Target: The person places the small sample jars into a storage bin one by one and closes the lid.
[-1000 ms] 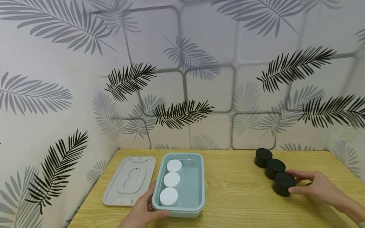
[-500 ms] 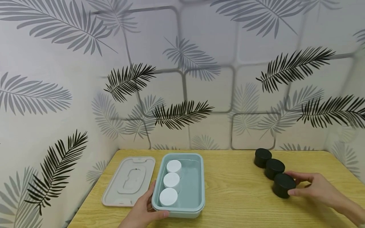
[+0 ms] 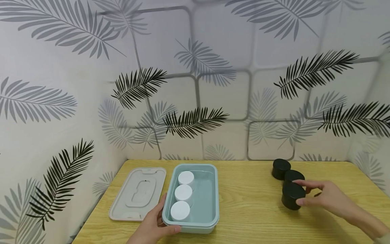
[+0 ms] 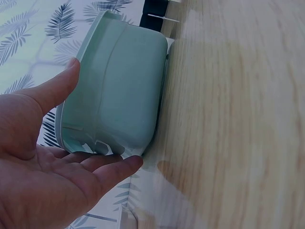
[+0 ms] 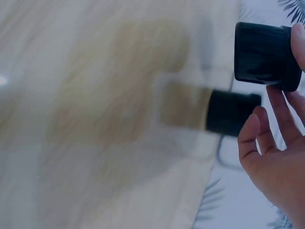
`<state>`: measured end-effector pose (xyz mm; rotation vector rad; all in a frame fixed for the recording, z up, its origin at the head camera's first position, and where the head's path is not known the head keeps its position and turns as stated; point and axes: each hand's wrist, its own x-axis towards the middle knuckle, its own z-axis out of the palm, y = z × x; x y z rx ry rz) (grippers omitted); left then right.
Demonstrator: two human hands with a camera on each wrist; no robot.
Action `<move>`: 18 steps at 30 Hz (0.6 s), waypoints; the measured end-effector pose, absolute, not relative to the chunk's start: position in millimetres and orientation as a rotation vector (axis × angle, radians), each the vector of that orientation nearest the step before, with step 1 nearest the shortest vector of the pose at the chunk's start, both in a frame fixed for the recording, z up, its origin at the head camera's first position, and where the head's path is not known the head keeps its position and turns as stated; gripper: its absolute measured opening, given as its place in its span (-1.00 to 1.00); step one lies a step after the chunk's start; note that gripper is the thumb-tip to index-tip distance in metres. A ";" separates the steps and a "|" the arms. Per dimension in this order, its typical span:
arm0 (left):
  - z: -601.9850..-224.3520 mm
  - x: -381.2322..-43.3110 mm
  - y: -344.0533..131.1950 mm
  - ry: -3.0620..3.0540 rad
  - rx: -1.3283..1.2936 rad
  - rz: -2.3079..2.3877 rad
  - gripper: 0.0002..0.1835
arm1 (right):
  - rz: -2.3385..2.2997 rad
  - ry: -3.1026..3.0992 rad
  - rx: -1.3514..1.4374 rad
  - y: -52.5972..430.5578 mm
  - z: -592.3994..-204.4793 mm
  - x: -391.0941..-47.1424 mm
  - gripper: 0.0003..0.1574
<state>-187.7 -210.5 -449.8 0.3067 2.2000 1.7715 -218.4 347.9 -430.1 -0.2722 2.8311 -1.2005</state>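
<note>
The left hand [image 4: 47, 174] grips a green tub [image 4: 119, 83], its thumb against the rim and its other fingers around the side, one fingertip near the base. Wood-grained counter [image 4: 233, 119] fills the right; black pots [image 4: 154, 7] and a leaf-patterned wall [image 4: 38, 62] show beyond.

smooth plastic on tub [image 3: 204, 193], 6 o'clock | glossy-sided plastic on pot [image 3: 290, 196], 4 o'clock | wood grain on table [image 3: 250, 203]

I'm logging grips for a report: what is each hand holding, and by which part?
The right hand pinches a round black container by its sides near the top. The left hand holds the blue-green box at its near left corner.
</note>
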 end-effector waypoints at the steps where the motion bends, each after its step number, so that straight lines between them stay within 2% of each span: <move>1: -450.2 -187.5 -211.0 2.199 0.305 1.774 0.25 | -1.216 2.829 -0.296 341.7 -426.7 -220.2 -0.18; 10: -448.4 -184.3 -214.5 2.182 0.284 1.793 0.26 | -1.478 2.618 -0.435 282.8 -397.5 -242.6 -0.11; 18: -447.6 -184.7 -212.3 2.151 0.281 1.806 0.26 | -1.480 2.708 -0.584 232.4 -379.7 -258.6 -0.24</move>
